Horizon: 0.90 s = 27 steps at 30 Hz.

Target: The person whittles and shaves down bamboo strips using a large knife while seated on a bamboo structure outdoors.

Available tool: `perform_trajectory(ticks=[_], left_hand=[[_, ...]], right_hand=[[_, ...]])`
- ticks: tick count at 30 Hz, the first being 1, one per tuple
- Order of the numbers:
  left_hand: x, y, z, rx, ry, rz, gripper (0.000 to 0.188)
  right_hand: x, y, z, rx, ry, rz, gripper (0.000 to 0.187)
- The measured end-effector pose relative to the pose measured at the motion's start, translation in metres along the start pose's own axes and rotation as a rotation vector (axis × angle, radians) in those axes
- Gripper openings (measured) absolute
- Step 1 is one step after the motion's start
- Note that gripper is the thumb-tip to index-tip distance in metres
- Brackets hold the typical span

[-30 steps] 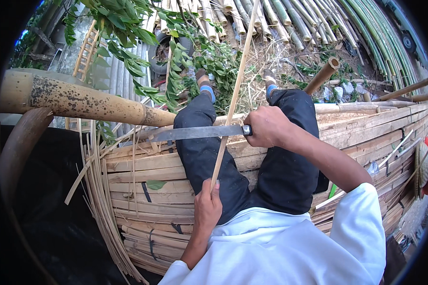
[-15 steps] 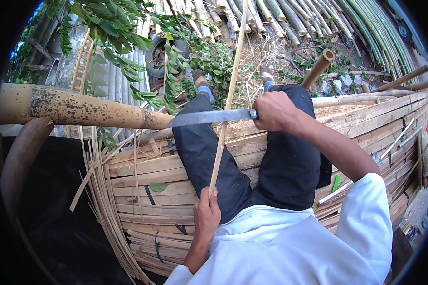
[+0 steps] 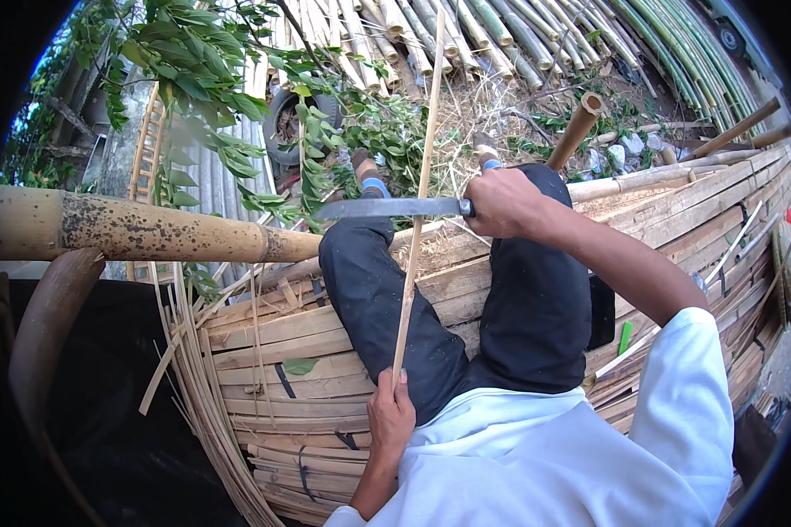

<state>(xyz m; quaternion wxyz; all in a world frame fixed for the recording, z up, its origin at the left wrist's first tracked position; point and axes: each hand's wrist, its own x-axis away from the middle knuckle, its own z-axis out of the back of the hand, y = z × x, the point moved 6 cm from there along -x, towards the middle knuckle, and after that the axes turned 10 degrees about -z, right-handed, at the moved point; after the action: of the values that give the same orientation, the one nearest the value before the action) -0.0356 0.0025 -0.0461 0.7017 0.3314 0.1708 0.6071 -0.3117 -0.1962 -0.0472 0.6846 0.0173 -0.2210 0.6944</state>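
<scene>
Head view: grasping the lower part of a bamboo strip point(image 3: 410, 285) in left hand point(image 3: 390, 411) at 6 o'clock, fingers curled round; extending it toward 12. Gripping a knife point(image 3: 373, 208) by the handle in right hand point(image 3: 506, 204) at 2 o'clock, fingers clenched; crossing the strip with it, tip toward 9. Noted at 9: thick bamboo pole point(image 3: 171, 230).

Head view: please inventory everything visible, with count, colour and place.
strip: 1, pale tan, centre
knife: 1, grey, across strip
slats: many, tan, stacked across middle
thin strips: many, tan, lower left
thick pole: 1, spotted tan, left
hollow stub: 1, tan, upper right
piled poles: many, tan and green, top
leaves: many, green, upper left
tyre: 1, black, upper left
ladder: 1, tan, upper left
corrugated sheets: several, grey, upper left
left hand: 1, bare, around strip
right hand: 1, bare, around knife
trousers: 1, black, centre
shirt: 1, white, bottom
</scene>
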Motion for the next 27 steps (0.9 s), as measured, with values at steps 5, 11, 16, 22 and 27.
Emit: perform_trajectory(ticks=[5, 11, 16, 22, 27], left_hand=[[-0.001, 0.001, 0.001, 0.028, -0.009, -0.01, 0.02], [0.008, -0.004, 0.0, -0.003, 0.001, -0.009, 0.022], [0.007, -0.01, 0.0, -0.009, 0.008, -0.032, 0.023], [0.016, -0.011, -0.003, 0.004, -0.009, 0.027, 0.025], [0.022, -0.015, -0.003, -0.027, -0.045, -0.013, 0.02]], right_hand=[[-0.018, 0.034, 0.015, 0.038, 0.02, -0.101, 0.02], [0.003, -0.006, -0.001, 0.062, -0.034, 0.117, 0.022], [-0.037, 0.061, 0.015, 0.031, 0.05, -0.174, 0.024], [-0.011, 0.01, -0.003, 0.165, -0.066, 0.043, 0.024], [-0.049, 0.074, 0.015, -0.088, 0.085, -0.279, 0.032]])
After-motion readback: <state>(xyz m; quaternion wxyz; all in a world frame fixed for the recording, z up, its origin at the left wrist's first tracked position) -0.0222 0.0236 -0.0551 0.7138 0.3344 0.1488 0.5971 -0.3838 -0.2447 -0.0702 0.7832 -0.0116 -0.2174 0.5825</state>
